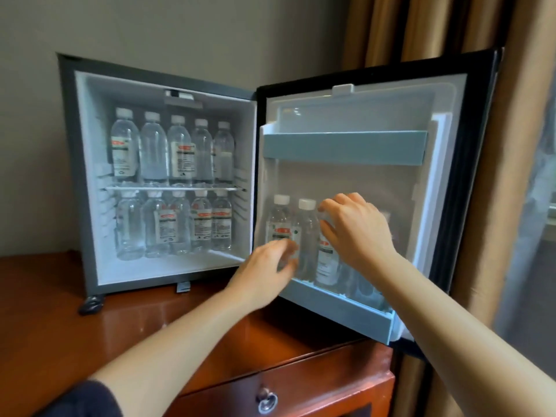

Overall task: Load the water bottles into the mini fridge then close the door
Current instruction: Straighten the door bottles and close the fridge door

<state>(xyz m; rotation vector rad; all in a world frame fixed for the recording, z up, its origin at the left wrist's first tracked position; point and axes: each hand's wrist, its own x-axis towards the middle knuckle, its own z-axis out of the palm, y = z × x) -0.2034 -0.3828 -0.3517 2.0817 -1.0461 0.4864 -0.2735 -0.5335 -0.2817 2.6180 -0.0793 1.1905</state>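
In the head view, the mini fridge (90,176) is standing at the back of the wooden table (90,311), nearer to its right edge. Its door (451,145) is hanging wide open to the right, and the door's lower corner is reaching past the table's right edge.

Inside the fridge, five water bottles (177,149) are standing upright in a row on the wire shelf (174,189). Five more bottles (177,227) are standing on the floor of the fridge below it.

The lower door rack (340,308) is holding upright bottles side by side, with the first bottle (278,221) at its left end. The second bottle (307,236) is touching it, and the third bottle (326,263) is just beside that one.

The right hand (361,230) is curling its fingers and thumb round the upper part of the third bottle. The left hand (264,269) is lying with bent fingers against the low part of the first bottle. It is blurred, so I cannot tell if it is gripping or only touching.

The upper door rack (346,147) is showing no bottles. A drawer handle (266,401) is hanging at the table's front, and a brown curtain (421,25) is hanging behind the door.
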